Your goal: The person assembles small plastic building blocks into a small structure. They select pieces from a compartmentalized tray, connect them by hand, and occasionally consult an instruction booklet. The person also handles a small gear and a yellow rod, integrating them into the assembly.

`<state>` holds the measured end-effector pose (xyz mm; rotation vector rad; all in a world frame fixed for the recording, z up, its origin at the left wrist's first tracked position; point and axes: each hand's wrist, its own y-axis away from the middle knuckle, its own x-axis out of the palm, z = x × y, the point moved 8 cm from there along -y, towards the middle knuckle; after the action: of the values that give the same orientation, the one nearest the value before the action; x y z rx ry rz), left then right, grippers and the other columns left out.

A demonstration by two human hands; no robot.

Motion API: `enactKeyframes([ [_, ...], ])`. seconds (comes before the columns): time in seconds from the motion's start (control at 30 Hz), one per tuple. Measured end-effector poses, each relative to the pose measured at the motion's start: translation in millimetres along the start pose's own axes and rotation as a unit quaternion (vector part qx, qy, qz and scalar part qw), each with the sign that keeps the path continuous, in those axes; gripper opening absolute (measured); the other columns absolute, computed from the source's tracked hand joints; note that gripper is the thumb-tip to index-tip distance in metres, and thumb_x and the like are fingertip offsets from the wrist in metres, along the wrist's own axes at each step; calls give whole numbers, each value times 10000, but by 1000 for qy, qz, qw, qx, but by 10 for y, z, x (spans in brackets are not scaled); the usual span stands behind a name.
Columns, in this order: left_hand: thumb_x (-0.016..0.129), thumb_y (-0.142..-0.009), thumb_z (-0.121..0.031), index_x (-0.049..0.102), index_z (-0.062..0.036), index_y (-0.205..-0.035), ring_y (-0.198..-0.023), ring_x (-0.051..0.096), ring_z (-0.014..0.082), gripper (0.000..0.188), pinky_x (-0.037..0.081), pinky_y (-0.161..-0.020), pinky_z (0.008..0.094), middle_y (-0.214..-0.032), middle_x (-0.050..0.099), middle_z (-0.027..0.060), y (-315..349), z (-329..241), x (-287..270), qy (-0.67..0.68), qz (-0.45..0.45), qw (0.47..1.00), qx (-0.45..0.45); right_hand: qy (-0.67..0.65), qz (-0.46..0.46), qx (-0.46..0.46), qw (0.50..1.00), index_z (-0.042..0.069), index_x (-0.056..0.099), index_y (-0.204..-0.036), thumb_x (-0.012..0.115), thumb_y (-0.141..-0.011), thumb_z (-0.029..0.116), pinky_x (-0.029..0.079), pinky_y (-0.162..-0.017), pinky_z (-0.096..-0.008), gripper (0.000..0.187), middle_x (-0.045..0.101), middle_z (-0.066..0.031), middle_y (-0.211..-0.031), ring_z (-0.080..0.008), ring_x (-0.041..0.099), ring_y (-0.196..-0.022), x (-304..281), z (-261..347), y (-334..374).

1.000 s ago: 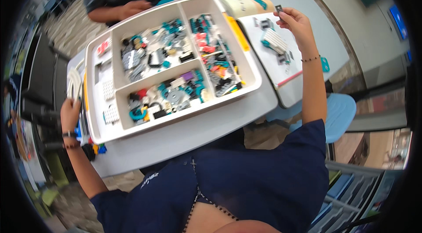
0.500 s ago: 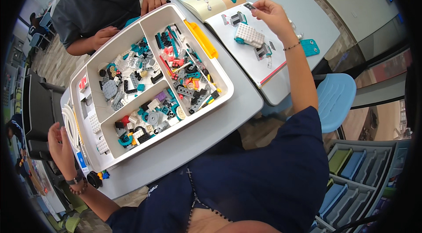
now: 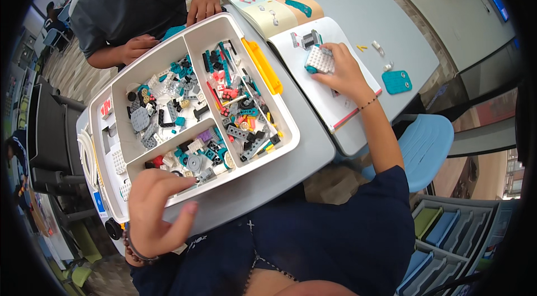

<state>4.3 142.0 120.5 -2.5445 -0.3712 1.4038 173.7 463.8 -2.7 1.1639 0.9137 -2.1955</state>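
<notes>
A white studded brick assembly with teal ends (image 3: 320,60) is over the open instruction booklet (image 3: 358,75), and my right hand (image 3: 344,75) has thumb and fingers closed around its right side. The palm hides part of the printed page. My left hand (image 3: 156,209) hangs in front of the near left corner of the white sorting tray (image 3: 246,170), fingers apart and holding nothing. Loose bricks, beams and wheels in grey, teal, black, white and red fill the tray's compartments; a grey round plate (image 3: 140,119) lies in the left one.
A teal panel (image 3: 397,82), small white pieces (image 3: 378,48) and yellow pins (image 3: 362,48) lie right of the booklet. Across the table, a co-worker's hands (image 3: 205,5) are by the tray's far edge. A blue chair (image 3: 422,148) stands at the right.
My right hand has come down from the page's top, where it held a small dark piece, onto the white assembly. My left hand has swung right and nearer, to the tray's near edge.
</notes>
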Motion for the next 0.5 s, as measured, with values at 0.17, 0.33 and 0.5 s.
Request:
enactKeyframes([
  [0.17,650,-602,-61,603,-16,-913,-707,518,259,319,371,-690,320,-761,561,107,-171,-85,73,40,-2,998,47,-150,3,90,985,61,541,-1086,772,-610,217,452,-722,-280,552,510,-64,-900,-177,533,-808,-28,-188,-37],
  [0.33,655,-679,-148,472,16,-1138,-871,518,231,520,379,-815,352,-995,536,150,-164,60,132,196,-41,980,18,-492,43,78,866,60,544,-1086,798,-594,188,427,-644,-222,568,500,-10,-913,-84,506,-769,-117,443,35],
  [0.5,645,-772,-304,74,15,-1391,-1201,386,256,901,287,-1002,373,-1349,284,180,-227,137,527,478,15,872,-103,-347,63,-269,896,20,525,-1100,796,-530,147,430,-699,-294,644,529,-91,-987,-190,516,-814,-618,1982,130],
])
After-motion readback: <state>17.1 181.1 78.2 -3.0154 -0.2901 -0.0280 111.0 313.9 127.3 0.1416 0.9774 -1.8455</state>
